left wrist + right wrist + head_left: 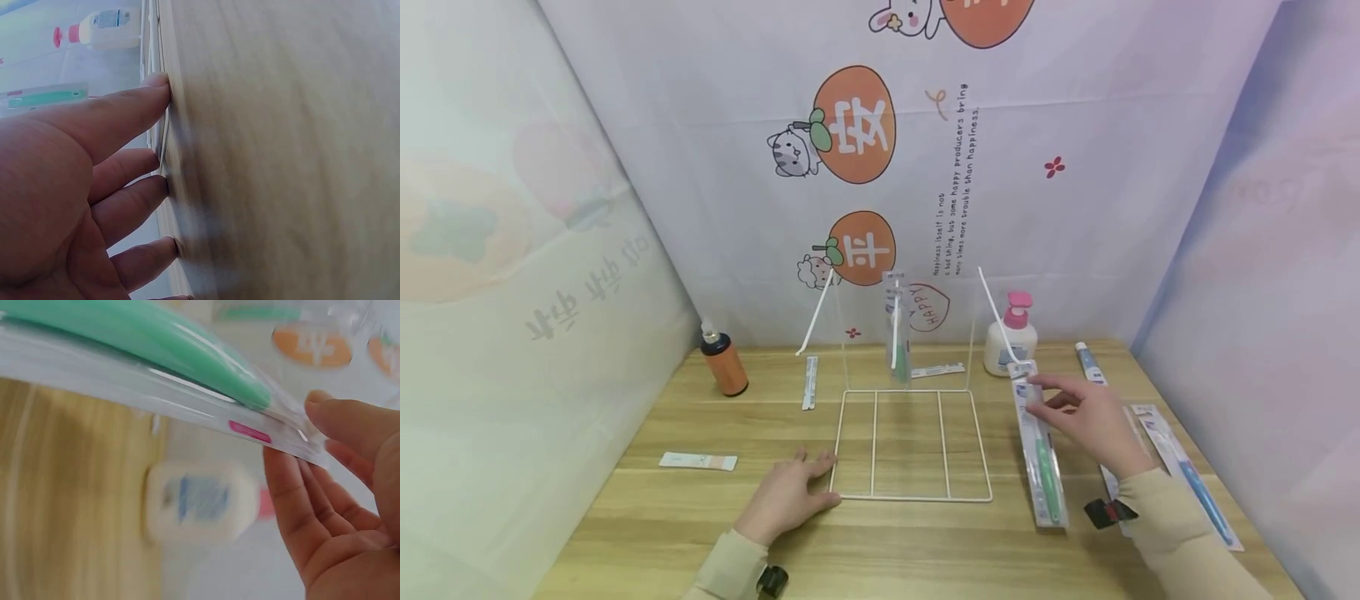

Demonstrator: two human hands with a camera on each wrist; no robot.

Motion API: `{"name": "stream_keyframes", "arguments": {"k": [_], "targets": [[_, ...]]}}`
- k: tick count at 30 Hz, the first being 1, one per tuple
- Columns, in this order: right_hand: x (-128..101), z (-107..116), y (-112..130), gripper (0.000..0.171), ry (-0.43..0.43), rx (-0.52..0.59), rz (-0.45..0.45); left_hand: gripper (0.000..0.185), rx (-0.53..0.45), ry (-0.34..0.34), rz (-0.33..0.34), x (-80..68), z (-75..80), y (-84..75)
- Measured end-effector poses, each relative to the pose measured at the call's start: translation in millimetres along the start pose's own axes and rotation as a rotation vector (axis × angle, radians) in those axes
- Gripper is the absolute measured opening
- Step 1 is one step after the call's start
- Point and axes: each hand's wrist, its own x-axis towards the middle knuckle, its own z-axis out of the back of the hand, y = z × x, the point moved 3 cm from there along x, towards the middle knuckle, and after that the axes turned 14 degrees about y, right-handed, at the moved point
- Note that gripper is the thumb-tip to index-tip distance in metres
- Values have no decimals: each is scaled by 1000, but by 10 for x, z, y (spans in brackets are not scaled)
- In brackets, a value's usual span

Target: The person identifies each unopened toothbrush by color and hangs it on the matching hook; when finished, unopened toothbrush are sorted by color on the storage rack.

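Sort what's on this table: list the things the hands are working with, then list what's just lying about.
In hand:
- green toothbrush pack, pinched at its top end by the right hand
- white wire rack, its base corner steadied by the left hand

Lying about:
- pump bottle
- orange bottle
- blue toothbrush pack
- toothpaste tube
- small flat packet

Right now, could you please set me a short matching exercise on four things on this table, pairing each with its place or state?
Things:
1. Green toothbrush pack
2. Left hand
3. Orange spray bottle
4. Pink-pump lotion bottle

Places or states:
A. back left of the table
B. flat at the wire rack's front left corner
C. far end pinched by the right hand
D. back, right of the rack

Pairs: 1-C, 2-B, 3-A, 4-D
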Motion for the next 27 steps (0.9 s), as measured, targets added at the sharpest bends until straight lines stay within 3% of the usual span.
{"name": "stream_keyframes", "arguments": {"k": [8,17,22,27], "targets": [[80,-136,764,44,-152,151,326,65,-14,2,-4,7,-17,12],[73,-212,1583,54,-210,325,551,64,-3,3,-11,14,-7,-13],[88,-295,1888,53,-204,399,727,64,-8,3,-9,8,2,-22],[149,-407,2013,50,-194,415,755,64,0,4,-1,1,4,-22]]}}
